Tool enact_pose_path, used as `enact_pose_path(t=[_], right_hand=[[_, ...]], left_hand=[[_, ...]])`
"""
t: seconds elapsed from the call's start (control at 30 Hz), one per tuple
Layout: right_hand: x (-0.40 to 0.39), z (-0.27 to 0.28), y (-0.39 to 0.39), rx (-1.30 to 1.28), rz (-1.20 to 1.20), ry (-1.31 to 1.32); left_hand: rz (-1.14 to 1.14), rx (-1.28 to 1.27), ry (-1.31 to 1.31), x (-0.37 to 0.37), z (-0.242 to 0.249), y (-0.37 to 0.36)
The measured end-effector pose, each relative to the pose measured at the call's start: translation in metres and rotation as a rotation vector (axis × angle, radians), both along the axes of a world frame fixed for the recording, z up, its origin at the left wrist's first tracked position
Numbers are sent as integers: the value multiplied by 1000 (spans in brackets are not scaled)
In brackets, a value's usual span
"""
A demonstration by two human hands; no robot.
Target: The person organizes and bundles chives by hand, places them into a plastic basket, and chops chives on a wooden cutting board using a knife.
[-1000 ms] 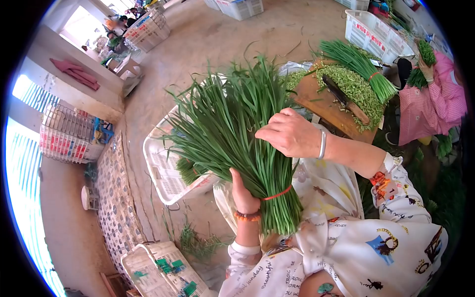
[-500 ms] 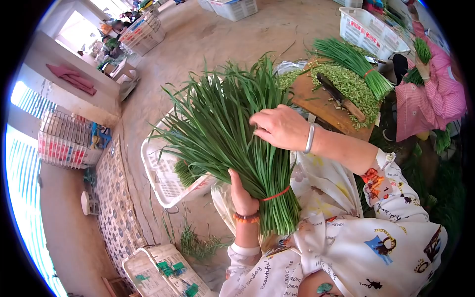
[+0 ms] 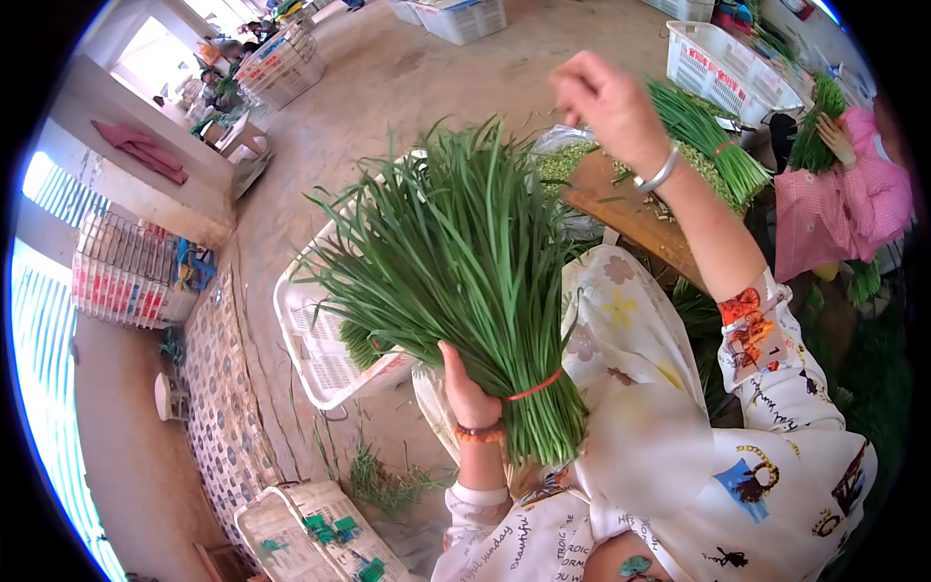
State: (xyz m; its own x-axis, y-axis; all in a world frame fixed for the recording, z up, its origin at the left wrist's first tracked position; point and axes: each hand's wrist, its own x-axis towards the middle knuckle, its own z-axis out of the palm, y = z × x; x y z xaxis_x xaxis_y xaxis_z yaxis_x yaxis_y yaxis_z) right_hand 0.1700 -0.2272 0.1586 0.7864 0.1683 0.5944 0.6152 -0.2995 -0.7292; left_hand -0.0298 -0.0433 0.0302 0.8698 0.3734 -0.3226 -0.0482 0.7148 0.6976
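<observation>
My left hand (image 3: pixel 472 396) is wrapped round the lower part of a large bunch of garlic chives (image 3: pixel 465 252), its thumb pointing up along the leaves. A red band (image 3: pixel 533 385) ties the bunch near its cut ends. The leaves fan out up and to the left, over a white crate. Raised above the wooden board (image 3: pixel 621 199), my right hand (image 3: pixel 613 105) is apart from the bunch. Its fingers are curled and slightly blurred; what they hold, if anything, cannot be made out. The knife on the board is hidden behind my right hand and arm.
Beneath the leaves stands the white crate (image 3: pixel 296 335). Chopped stem bits (image 3: pixel 567 163) and another banded bunch (image 3: pixel 698 131) lie by the board. A person in pink (image 3: pixel 839 199) holds chives at the right. A paper-lined basket (image 3: pixel 330 533) sits at lower left, near loose trimmings (image 3: pixel 383 475).
My right hand has left the chive leaves and moved up and to the right, over the board. The bunch has tilted slightly in my left hand, which keeps its hold.
</observation>
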Motion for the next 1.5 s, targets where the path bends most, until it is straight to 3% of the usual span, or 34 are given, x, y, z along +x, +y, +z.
enact_pose_path(t=[0.07,0.13,0.2,0.23,0.27,0.3,0.37,0.43,0.47,0.53,0.67,0.8,0.87,0.93,0.97,1.0,1.2,1.3,1.33,1.47,1.5], right_hand=[[4,5,-19,111,5,-27],[2,6,-42,-8,133,261],[12,-59,-42,-676,329,414],[-5,-66,-39,-1208,346,170],[-21,-85,-46,-1535,140,232],[-26,-92,-41,-1530,153,292],[-35,-133,-38,-925,410,117],[-62,-137,-2,-766,450,-56],[-70,-143,16,-632,542,-66],[-81,-168,61,-679,485,-262],[-115,-135,133,-117,532,-434],[-143,-119,162,69,1107,-94],[-160,-114,169,74,1069,-44],[-165,-106,175,75,1048,3],[-166,-100,178,170,1153,174],[-165,-95,181,263,1255,343],[-182,-73,199,397,1508,400],[-200,-50,197,385,1442,355],[-203,-40,199,305,1337,369],[-181,-37,211,263,1358,196],[-167,-40,214,172,1520,324]], left_hand=[[60,19,-40,-1,-9,11],[82,-23,-72,0,-23,29],[127,-78,-58,-1,-16,43],[144,-73,-50,-1,-12,48],[208,-91,-62,1,-10,53],[270,-113,-80,2,-8,59],[224,-204,-152,-1,-18,74],[210,-406,-198,-1,-12,77],[171,-368,-198,-4,-23,88],[125,-362,-337,-16,-28,87],[221,-431,-293,-63,-18,84],[334,-561,-236,-116,0,73],[310,-651,-193,-137,13,67],[-97,-713,-184,-162,34,69],[-404,-467,-307,-180,42,78],[-458,-400,-368,-186,52,80],[-79,-300,-315,-193,48,93],[5,-231,-305,-194,39,98],[20,-209,-303,-197,33,104],[94,-117,-290,-195,30,113],[104,-85,-283,-188,36,113]])
